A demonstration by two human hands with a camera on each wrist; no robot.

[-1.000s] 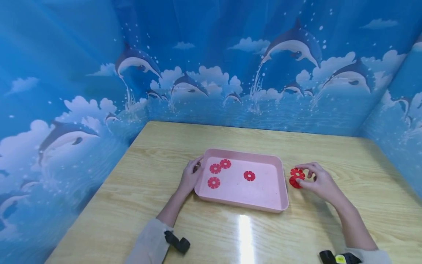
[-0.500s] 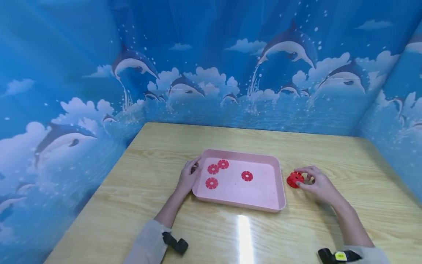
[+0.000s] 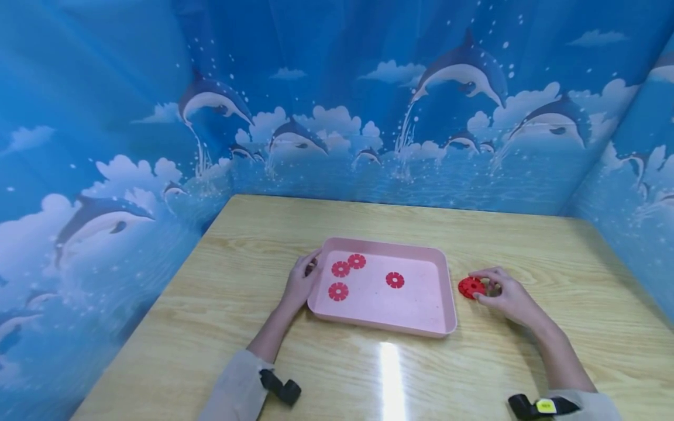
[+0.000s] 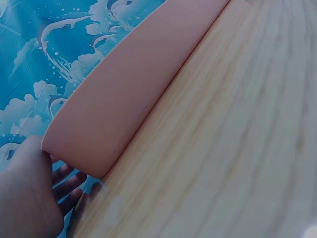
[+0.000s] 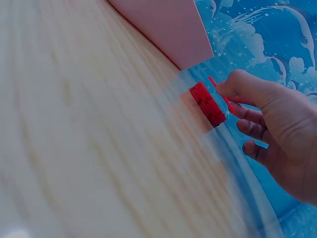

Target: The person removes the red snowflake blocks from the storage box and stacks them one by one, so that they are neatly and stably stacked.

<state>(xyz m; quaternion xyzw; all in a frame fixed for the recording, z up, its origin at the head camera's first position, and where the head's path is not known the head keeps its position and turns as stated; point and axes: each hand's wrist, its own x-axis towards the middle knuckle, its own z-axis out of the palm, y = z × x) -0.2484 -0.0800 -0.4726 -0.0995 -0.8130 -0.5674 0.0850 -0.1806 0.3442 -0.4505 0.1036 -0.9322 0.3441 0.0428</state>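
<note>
wood-grain worktop [image 3: 263, 234]: left hand [image 3: 300, 283] grips pink tray [image 3: 411, 305] at left; right of tray, right hand [image 3: 508, 296] pinches red disc [image 5: 230, 105], likely light, stiff, best held edgewise.

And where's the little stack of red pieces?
The red stack sits on the table, right of the pink tray in the head view, just under the disc the right hand pinches.
</note>
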